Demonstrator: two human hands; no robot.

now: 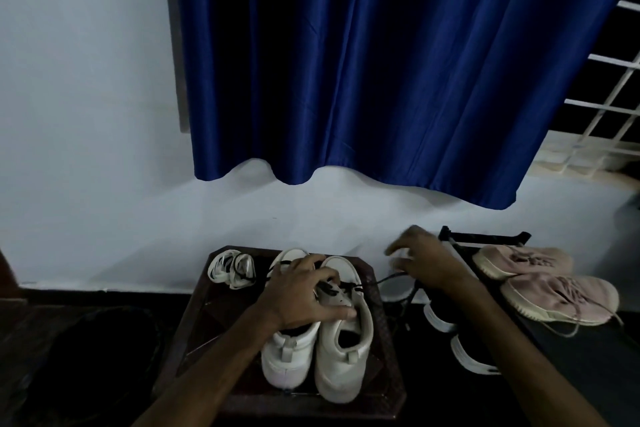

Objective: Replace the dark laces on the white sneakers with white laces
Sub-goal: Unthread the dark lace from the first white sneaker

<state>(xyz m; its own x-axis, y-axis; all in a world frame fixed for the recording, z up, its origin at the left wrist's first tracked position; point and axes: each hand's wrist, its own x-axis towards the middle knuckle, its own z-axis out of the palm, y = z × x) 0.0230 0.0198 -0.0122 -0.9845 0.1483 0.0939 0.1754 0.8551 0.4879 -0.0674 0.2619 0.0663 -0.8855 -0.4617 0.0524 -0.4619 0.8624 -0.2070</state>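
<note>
Two white sneakers stand side by side on a dark wooden stool (194,333), toes toward the wall. My left hand (304,291) presses down on the tongue area, spread over the left sneaker (287,360) and the right sneaker (346,357). A dark lace (377,282) runs from the right sneaker's eyelets out to my right hand (426,262), which pinches it to the right of the stool; the hand is blurred. A bundle of white laces (232,269) lies on the stool's far left corner.
A pair of pink sneakers (547,282) sits on a black shoe rack (485,238) at right, with dark white-soled shoes (446,319) below. A blue curtain (398,73) hangs above the pale wall. A dark round object (100,357) lies on the floor at left.
</note>
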